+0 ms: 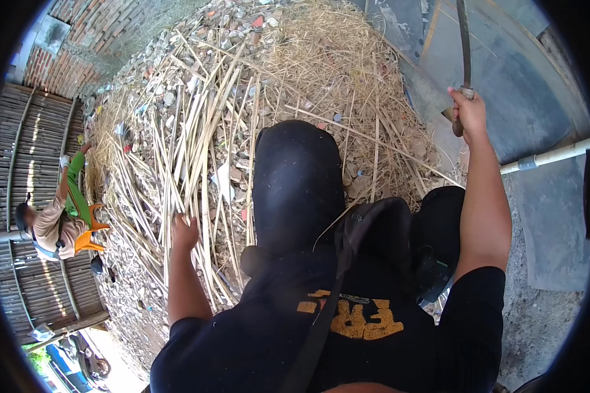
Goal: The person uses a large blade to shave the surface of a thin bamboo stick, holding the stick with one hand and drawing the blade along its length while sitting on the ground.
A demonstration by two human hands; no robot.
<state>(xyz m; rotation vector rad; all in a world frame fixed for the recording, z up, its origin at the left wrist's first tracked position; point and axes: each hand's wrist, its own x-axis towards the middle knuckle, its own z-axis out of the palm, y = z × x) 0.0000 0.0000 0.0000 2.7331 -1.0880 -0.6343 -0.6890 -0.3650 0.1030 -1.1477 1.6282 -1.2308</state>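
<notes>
My right hand is closed round the handle of a machete, off to the right. The long dark blade points up and away from me, over the grey sheets. On the left, my left hand is closed at the near part of a heap of long, pale bamboo strips, seemingly gripping a strip. The fingers partly hide how many strips are in that grip. Most strips lie lengthwise away from me, some crossing.
Dry shavings cover the rubble ground ahead. Grey sheets and a pale pole lie right. At far left, a person sits on an orange chair before a bamboo-slat wall. A brick wall stands behind.
</notes>
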